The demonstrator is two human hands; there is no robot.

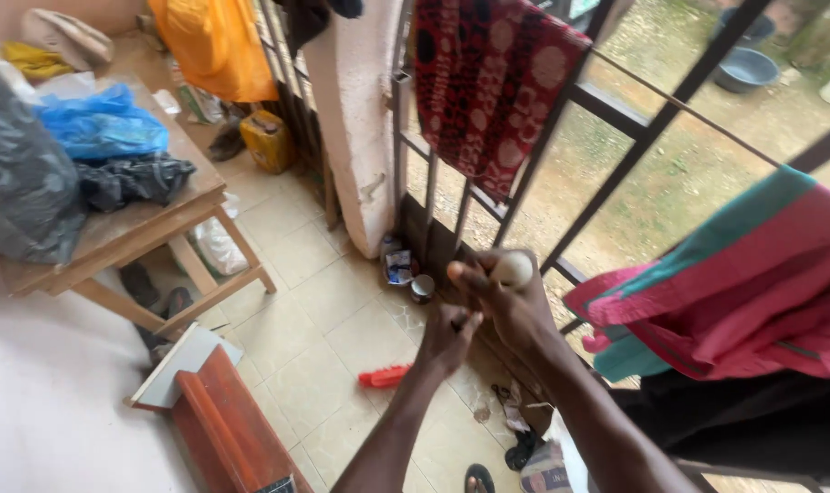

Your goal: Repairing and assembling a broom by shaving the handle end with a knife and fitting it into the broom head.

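Observation:
My right hand (pixel 506 297) is raised in front of the metal window bars (pixel 561 100) and is closed around a small pale round object (pixel 513 269) that shows above my fingers. My left hand (pixel 448 338) sits just below and to the left of it, fingers curled, touching the right hand's underside. Whether the left hand holds anything I cannot make out. Both forearms reach up from the bottom of the view.
A red patterned cloth (pixel 488 82) and a pink and teal cloth (pixel 752 283) hang on the bars. A wooden table (pixel 150 228) with plastic bags stands left. On the tiled floor lie a red object (pixel 385 375), a small tin (pixel 422 288) and a yellow jerrycan (pixel 267 139).

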